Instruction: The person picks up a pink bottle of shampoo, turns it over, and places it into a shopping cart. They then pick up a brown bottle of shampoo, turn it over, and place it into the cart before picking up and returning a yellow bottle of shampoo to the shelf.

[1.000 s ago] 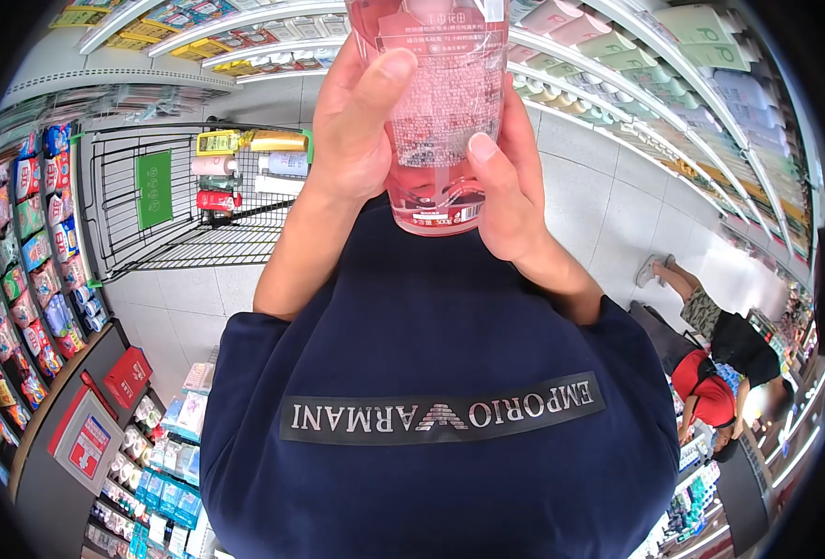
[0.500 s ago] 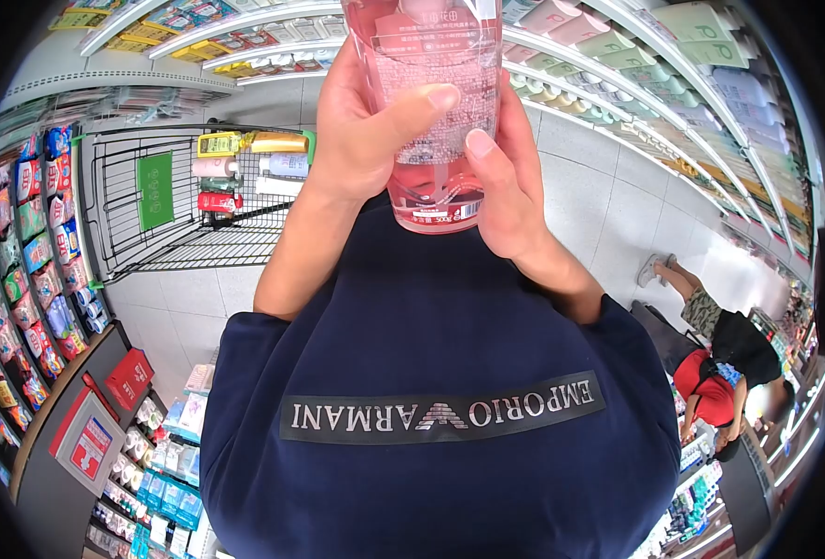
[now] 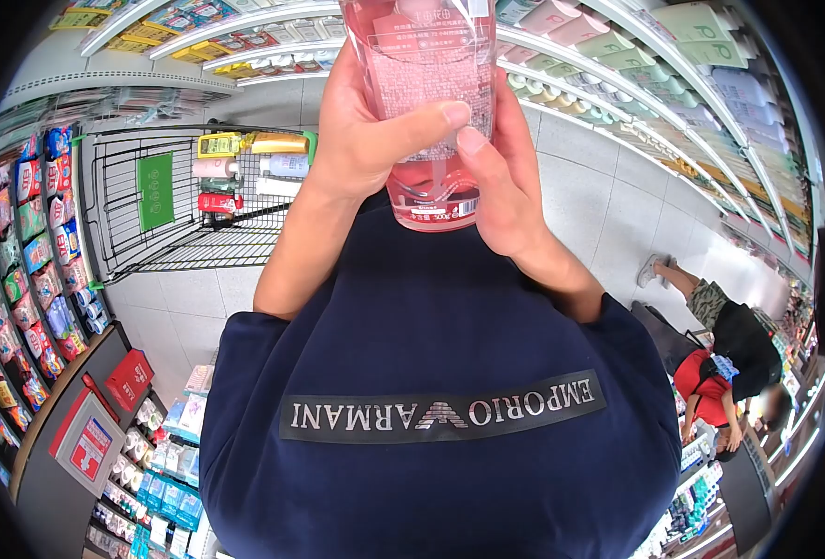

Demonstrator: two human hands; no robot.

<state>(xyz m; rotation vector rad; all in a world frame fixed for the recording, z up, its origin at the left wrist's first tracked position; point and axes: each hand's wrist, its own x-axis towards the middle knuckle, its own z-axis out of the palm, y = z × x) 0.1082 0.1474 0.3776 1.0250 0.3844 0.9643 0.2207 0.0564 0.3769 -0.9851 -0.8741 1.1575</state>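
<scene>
- Left hand (image 3: 361,140) is closing around the pink bottle (image 3: 426,56) from its 9 o'clock side, thumb lying across the printed label toward 3 o'clock.
- Right hand (image 3: 506,186) is clasping the same bottle from its 4 o'clock side, thumb pressing against the front and its tip nearly meeting the left thumb.
- Pink bottle is standing upright between both palms at 12 o'clock of the view, base showing below the thumbs, top running out of the picture.
- Navy shirt (image 3: 431,503) of the person is filling the view at 6 o'clock, under the forearms.
- Shopping cart (image 3: 151,242) is standing on the tiled floor (image 3: 571,196) at 9 o'clock of the bottle, carrying several bottles (image 3: 245,163) at its far end.
- Shelves (image 3: 673,74) of pastel packs are curving away from 12 toward 3 o'clock.
- Another person (image 3: 706,391) is bending low at 4 o'clock, well apart.
</scene>
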